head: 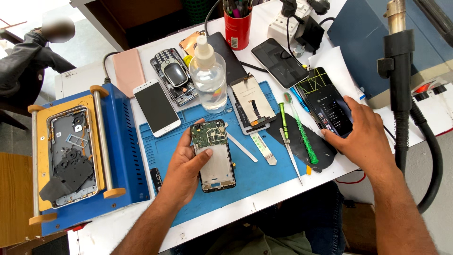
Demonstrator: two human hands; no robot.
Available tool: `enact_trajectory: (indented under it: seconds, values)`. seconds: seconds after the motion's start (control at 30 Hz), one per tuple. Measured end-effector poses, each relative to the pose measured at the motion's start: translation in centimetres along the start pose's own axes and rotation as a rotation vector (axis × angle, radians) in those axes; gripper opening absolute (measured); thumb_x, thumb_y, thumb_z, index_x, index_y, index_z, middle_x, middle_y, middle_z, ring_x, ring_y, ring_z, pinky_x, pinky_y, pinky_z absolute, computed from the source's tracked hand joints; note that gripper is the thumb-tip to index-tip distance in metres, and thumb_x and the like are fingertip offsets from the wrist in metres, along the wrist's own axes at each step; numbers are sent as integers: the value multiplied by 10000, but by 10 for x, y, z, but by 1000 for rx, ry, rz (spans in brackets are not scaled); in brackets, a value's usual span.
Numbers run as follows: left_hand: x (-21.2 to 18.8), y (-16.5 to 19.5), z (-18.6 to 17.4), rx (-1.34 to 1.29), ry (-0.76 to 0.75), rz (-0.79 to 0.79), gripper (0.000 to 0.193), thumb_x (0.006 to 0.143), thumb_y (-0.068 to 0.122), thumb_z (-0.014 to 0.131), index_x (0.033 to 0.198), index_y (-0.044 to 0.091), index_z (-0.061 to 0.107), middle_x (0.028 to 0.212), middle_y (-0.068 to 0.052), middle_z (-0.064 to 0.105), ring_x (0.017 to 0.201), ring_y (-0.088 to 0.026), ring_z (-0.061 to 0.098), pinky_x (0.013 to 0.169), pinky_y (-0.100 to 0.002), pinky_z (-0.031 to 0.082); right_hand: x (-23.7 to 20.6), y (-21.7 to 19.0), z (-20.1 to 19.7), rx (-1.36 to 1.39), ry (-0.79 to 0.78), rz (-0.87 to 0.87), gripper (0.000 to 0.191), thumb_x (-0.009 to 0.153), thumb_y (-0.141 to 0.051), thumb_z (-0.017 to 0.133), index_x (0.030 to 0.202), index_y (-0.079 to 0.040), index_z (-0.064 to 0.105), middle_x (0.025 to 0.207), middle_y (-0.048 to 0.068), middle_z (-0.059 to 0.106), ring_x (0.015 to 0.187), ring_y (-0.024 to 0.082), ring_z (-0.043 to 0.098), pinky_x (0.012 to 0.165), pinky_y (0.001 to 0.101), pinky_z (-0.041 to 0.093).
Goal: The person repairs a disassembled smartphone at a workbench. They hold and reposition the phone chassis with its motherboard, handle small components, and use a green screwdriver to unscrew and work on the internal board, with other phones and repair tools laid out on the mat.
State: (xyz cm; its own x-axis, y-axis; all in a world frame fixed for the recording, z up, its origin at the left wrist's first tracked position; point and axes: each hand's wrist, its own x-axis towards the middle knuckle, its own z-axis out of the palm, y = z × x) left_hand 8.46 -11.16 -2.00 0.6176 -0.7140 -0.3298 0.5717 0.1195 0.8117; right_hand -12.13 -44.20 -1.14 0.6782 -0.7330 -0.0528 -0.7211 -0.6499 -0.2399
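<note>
Head view shows my bench (pixel 264 200) crowded from edge to edge. A blue work mat (pixel 255 174) covers its middle. Toward the far edge stand a clear spray bottle (pixel 208 75) and a red pen cup (pixel 238 29), with a white phone (pixel 156 107) and an old keypad phone (pixel 173 75) just beside the bottle. At the left edge sits a blue-and-yellow screen press (pixel 71 158) with a phone frame in it. Between my hands lie a detached display panel (pixel 253 101), metal tweezers (pixel 290 153), a green screwdriver (pixel 283 118) and a green toothbrush (pixel 302 137), all loose on the mat's right part. A hot-air wand (pixel 400 85) stands in its holder off the right edge.

The opened phone (pixel 213 155), circuit board up, lies on the mat near the front edge, cradled in my left hand (pixel 186 165): fingers curl under its left side and my thumb presses across the metal mid-plate, clamped on it.

My right hand (pixel 365 137) rests flat near the right edge, fingers spread, fingertips touching a dark lit phone (pixel 332 109) without gripping it.
</note>
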Motion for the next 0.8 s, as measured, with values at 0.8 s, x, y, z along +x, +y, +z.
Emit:
enact_trajectory:
  seconds: [0.8]
  values:
    - [-33, 14, -32, -22, -18, 103, 676, 986, 30, 530, 1613, 162, 318, 1228, -108, 700, 1110, -173, 672, 993, -388, 544, -42, -45, 18, 11, 395, -362, 527, 985, -238, 774, 1440, -35, 603, 1424, 179, 619, 1357, 316, 564, 1149, 422, 451]
